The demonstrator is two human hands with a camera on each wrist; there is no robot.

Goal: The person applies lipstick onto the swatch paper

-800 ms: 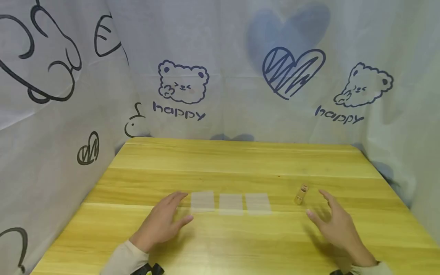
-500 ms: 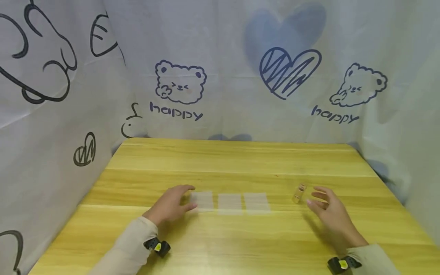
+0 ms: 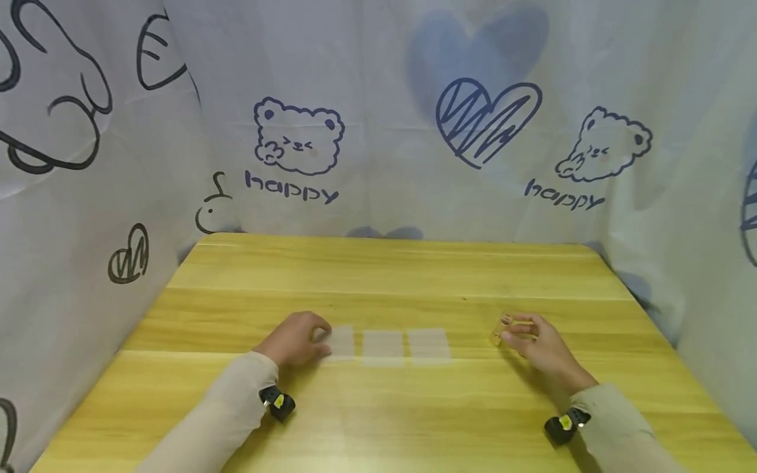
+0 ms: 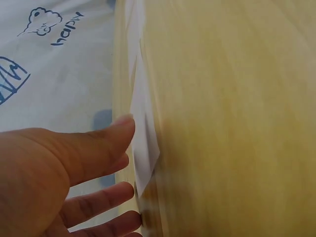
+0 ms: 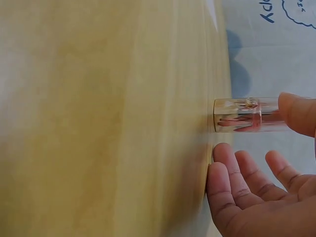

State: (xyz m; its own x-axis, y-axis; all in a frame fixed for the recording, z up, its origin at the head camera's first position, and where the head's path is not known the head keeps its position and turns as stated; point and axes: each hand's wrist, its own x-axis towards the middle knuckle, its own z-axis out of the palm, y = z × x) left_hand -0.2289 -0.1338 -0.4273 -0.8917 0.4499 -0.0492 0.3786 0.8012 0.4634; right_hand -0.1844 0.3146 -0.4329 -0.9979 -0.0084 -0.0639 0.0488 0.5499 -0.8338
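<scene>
Yellow wood-grain table (image 3: 384, 276), head view: white cloth (image 3: 384, 39) behind the table reads "happy" twice, once under each bear drawing (image 3: 298, 136). Clear cylinder (image 3: 499, 328) stands upright on the table's right half, long axis square to the tabletop; any print on it too small to make out. Right hand (image 3: 547, 348) is just right of it over the table, thumb and fingers curved but apart. Three thin white squares (image 3: 382, 347) lie in a left-to-right row across the table's middle. Left hand (image 3: 294, 338) is at the leftmost one's outer side, thumb and fingertips moderately spaced. Black wrist units (image 3: 278, 402) on both sleeves. Left wrist view: fingers spread, thumb overlaps a square; can't tell if it touches. "happy" also legible on the cloth past the table edge. Right wrist view: cylinder's base at the table, other end points straight up off it, pinkish streaks showing through. Thumb overlaps that upper end, contact unclear; fingers wide of it. Cut-off lettering on the cloth beyond the table.
</scene>
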